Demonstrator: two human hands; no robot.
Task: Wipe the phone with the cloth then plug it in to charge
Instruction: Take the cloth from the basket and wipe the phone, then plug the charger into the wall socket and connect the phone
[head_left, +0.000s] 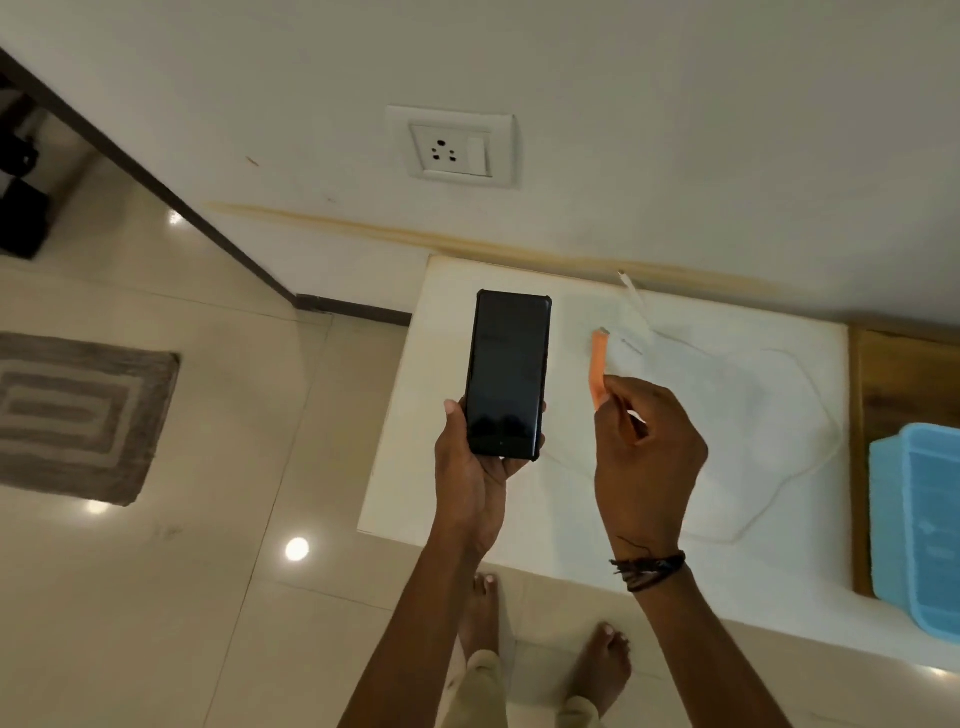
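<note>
A black phone (506, 374) with a dark screen stands upright in my left hand (470, 483), which grips its lower end above the left part of the white tabletop (415, 493). My right hand (649, 457) pinches an orange cable connector (598, 364), its metal tip pointing up, just right of the phone. A thin white cable (815, 457) loops across the table, and its other end (626, 280) lies near the wall. A pale white cloth (727, 395) seems to lie flat under the cable, hard to tell from the tabletop.
A white wall socket with a switch (457, 148) sits on the wall above the table. At the right stand a wooden board (883, 389) and a blue plastic box (919, 519). A grey mat (78, 415) lies on the tiled floor at left. My bare feet (602, 660) stand below.
</note>
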